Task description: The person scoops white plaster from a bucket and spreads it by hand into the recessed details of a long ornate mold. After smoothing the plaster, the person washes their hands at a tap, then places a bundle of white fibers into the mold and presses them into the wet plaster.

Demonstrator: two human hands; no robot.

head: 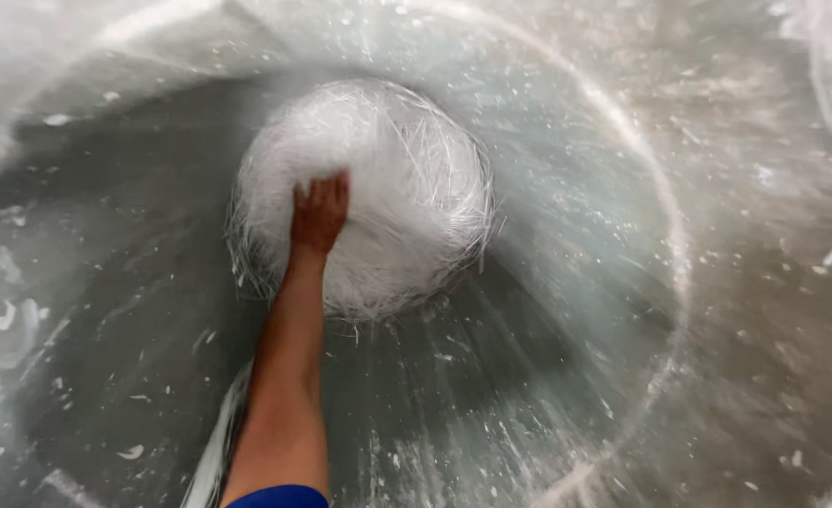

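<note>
I look down into a deep, round, translucent white vessel (623, 282). At its bottom lies a round mass of fine white glassy fibres (407, 188). My left hand (320, 214) reaches down on a bare arm with a blue sleeve edge and is dug into the left side of the fibre mass. Its fingers are curled into the strands and partly hidden by them. My right hand is out of sight.
The curved inner wall (105, 310) is grey-white and smeared, with small white flakes and stray fibres stuck to it. A paler rim band (661, 198) rings the vessel on the right. The picture is blurred towards the edges.
</note>
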